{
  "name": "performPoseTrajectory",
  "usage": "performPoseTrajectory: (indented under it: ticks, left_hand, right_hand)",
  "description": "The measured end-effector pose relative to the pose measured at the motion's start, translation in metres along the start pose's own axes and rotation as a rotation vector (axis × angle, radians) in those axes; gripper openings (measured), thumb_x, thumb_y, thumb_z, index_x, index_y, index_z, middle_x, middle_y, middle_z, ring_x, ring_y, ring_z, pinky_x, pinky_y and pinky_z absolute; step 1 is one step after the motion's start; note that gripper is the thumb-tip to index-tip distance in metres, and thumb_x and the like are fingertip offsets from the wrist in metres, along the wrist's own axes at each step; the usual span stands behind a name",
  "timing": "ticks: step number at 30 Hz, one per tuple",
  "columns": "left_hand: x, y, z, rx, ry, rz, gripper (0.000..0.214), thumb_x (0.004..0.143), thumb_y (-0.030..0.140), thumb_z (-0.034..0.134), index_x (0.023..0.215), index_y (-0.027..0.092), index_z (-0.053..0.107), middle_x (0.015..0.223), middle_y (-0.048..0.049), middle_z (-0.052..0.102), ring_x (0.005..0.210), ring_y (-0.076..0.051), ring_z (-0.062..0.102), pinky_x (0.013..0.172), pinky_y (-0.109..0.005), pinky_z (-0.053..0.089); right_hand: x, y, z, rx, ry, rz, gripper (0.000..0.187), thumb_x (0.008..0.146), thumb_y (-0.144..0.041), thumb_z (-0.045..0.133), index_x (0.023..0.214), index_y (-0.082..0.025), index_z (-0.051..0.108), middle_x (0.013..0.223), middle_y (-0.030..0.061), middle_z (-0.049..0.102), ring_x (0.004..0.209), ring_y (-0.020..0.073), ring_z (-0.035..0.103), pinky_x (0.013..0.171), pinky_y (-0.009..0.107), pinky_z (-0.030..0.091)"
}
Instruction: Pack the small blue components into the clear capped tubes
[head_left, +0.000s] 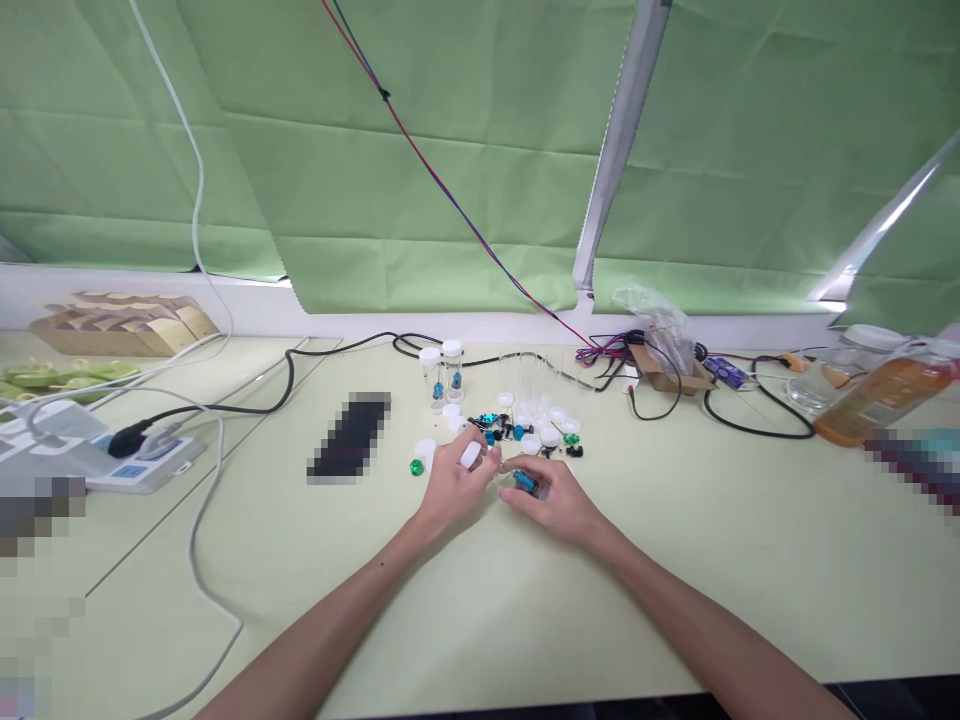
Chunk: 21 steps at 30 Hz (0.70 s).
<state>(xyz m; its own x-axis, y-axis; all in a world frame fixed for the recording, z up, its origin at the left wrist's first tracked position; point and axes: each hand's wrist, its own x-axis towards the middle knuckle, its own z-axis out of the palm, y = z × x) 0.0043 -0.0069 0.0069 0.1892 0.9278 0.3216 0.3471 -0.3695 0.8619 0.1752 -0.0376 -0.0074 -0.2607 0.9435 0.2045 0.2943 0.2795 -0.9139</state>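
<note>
Between the thumb and fingers of my left hand (459, 478) is a white cap (471, 455). My right hand (556, 497) is curled around a small clear container with a blue part (526, 482) inside; its full outline is partly hidden by my fingers. The two hands nearly meet above the table. Just beyond them lies a pile of small blue and black parts (495, 425) mixed with white caps (531, 444). A green part (416, 467) rests left of my left hand. Behind stand two capped clear tubes (452, 372), each holding a blue part, and several uncapped clear tubes (534, 385).
A black phone-like slab (349, 440), partly pixelated, lies to the left. Further left are a power strip (154, 465) and white cables. At the back right sit a small cardboard box (667, 375), wires and a bottle of orange liquid (874, 400). Green sheets (450, 150) hang behind.
</note>
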Motion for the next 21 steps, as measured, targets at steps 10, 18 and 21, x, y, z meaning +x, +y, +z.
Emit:
performPoseTrajectory:
  ticks: [10, 18, 21]
  left_hand:
    - [-0.0006, -0.0014, -0.0008, -0.008, -0.011, -0.009, 0.030, 0.086, 0.046, 0.053, 0.073, 0.020, 0.045, 0.054, 0.0066, 0.042, 0.049, -0.009, 0.031, 0.046, -0.021, 0.024]
    - [-0.0016, -0.0028, 0.0006, 0.065, 0.088, 0.042, 0.029, 0.089, 0.039, 0.045, 0.066, 0.020, 0.042, 0.053, 0.0057, 0.037, 0.049, -0.010, 0.033, 0.049, -0.022, 0.029]
    - [-0.0016, -0.0018, 0.0005, 0.076, 0.080, 0.026, 0.030, 0.089, 0.039, 0.044, 0.066, 0.021, 0.042, 0.052, 0.0059, 0.036, 0.048, -0.010, 0.032, 0.048, -0.022, 0.029]
  right_hand:
    - [-0.0002, -0.0003, 0.0006, -0.001, 0.005, -0.003, 0.032, 0.079, -0.037, 0.067, 0.104, -0.017, 0.070, 0.087, 0.0044, 0.068, 0.068, 0.0144, 0.055, 0.059, 0.025, 0.044]
    - [-0.0011, -0.0033, 0.0017, -0.015, 0.012, -0.012, 0.030, 0.079, -0.038, 0.067, 0.100, -0.018, 0.070, 0.090, 0.0044, 0.069, 0.066, 0.0136, 0.054, 0.059, 0.025, 0.045]
    - [-0.0012, -0.0041, 0.0016, -0.018, 0.010, -0.009, 0.029, 0.079, -0.038, 0.067, 0.100, -0.018, 0.070, 0.089, 0.0040, 0.069, 0.065, 0.0134, 0.053, 0.058, 0.025, 0.045]
